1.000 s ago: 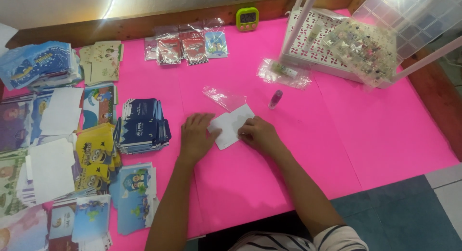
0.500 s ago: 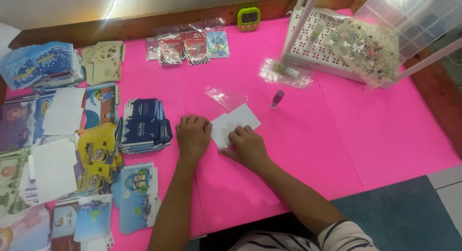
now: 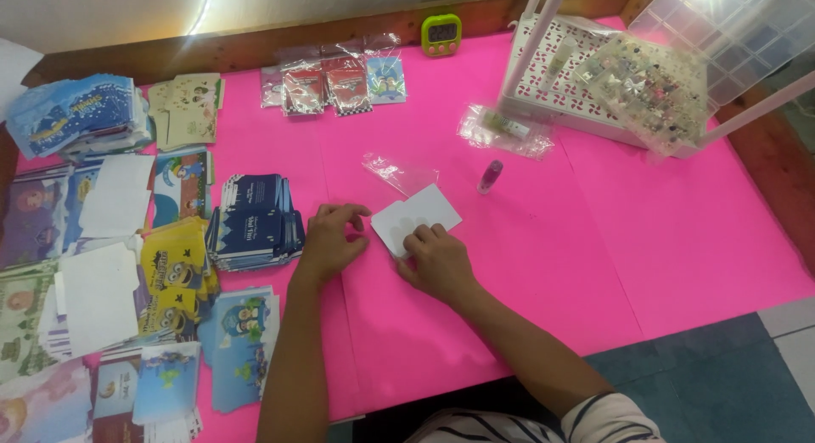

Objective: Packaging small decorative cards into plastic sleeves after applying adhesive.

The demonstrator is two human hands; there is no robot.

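A small white folded paper card (image 3: pixel 422 213) lies flat on the pink table cover (image 3: pixel 645 239) in the middle. My right hand (image 3: pixel 435 259) presses down on its near edge with the fingers flat. My left hand (image 3: pixel 331 237) rests just left of the card, fingers curled, fingertips close to the card's left corner. A clear plastic sleeve (image 3: pixel 397 171) lies just beyond the card. A small purple tube (image 3: pixel 490 176) stands to the right of it.
Stacks of printed cards and envelopes fill the left side, with a dark blue stack (image 3: pixel 253 220) nearest my left hand. Packets in clear bags (image 3: pixel 331 85) and a green timer (image 3: pixel 441 33) sit at the back. A white basket and clear organiser box (image 3: pixel 645 78) stand back right.
My right hand has slid from the card's right side to its near edge. My left hand has pulled back a little to the left of the card.
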